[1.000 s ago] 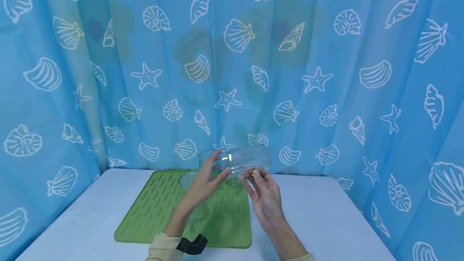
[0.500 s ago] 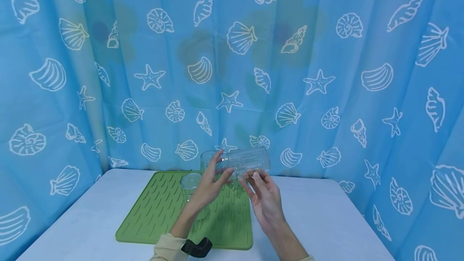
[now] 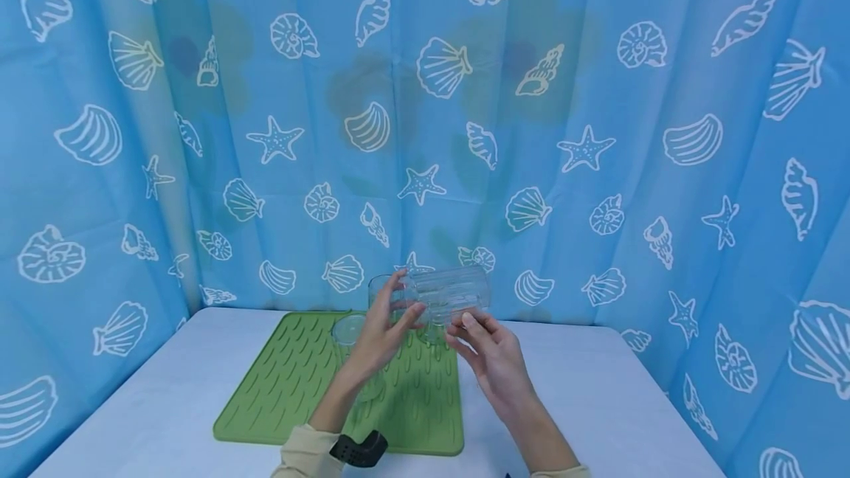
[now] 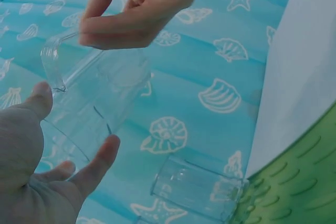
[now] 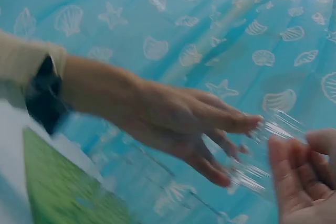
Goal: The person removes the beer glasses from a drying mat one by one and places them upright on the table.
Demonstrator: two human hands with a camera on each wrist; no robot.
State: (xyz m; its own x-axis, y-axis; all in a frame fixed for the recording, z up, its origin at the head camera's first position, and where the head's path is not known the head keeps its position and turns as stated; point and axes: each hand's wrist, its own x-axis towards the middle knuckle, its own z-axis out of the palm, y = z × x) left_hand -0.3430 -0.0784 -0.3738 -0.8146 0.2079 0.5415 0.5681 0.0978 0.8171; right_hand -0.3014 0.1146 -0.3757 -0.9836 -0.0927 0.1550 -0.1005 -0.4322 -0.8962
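In the head view, a clear glass mug (image 3: 454, 288) lies sideways in the air above the back of a green drying mat (image 3: 265, 382). My left hand (image 3: 381, 334) holds its left end between thumb and fingers. On the mug's near side, my right hand (image 3: 494, 360) pinches it with thumb and fingertips. The left wrist view shows the mug's handle (image 4: 51, 61) beside the right hand's fingers, with the left thumb and fingers around the other end. Seen from the right wrist, the mug is mostly hidden between both hands.
Another clear glass (image 3: 348, 334) stands on the mat behind my left forearm, partly covered. At the mat's back edge are further glassware pieces, one a clear glass (image 3: 377, 288). White tabletop (image 3: 584, 404) surrounds the mat; a blue shell-patterned curtain (image 3: 425, 131) hangs behind.
The mug has turned a little and shifted slightly left. My right hand's fingers have changed their hold on it, while my left hand stays at the left end.
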